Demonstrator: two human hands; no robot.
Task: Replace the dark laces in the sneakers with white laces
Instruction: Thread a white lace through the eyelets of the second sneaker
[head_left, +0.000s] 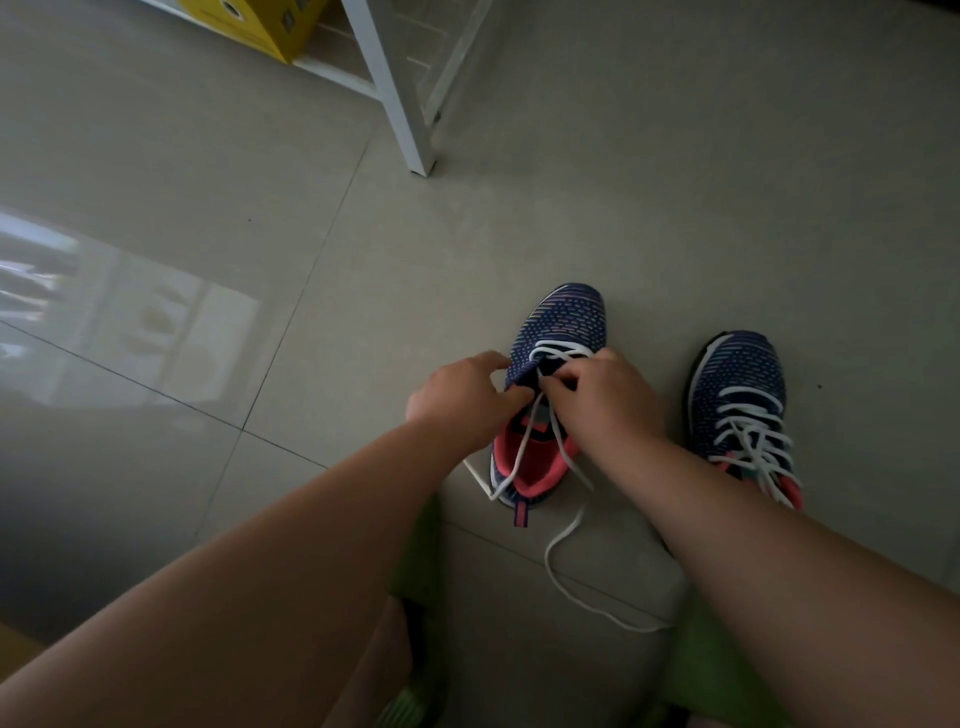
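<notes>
Two sneakers on the tiled floor (519, 156), both w/ white laces. The right sneaker (740, 410) looks fully laced, crossings up to the collar. The left sneaker (550, 395) is only part done: one or two rows near the toe, the rest of its white lace (558, 545) trailing loose over the pink lining and onto the floor toward the person. No dark laces in view. Left hand (462, 395) has fingers curled on the shoe's left eyelet edge, holding it steady; right hand (605, 395) has fingers bent, pinching the lace at the tongue, though the exact eyelet is hidden. Handling, prob.: lace is light, limp and a bit slick, so best taken near the stiff tip and fed thru. The knit upper is soft and gives, so brace it beside each eyelet. Also 1 white shelf leg (405, 104) and 1 yellow box (260, 26) at the top.
</notes>
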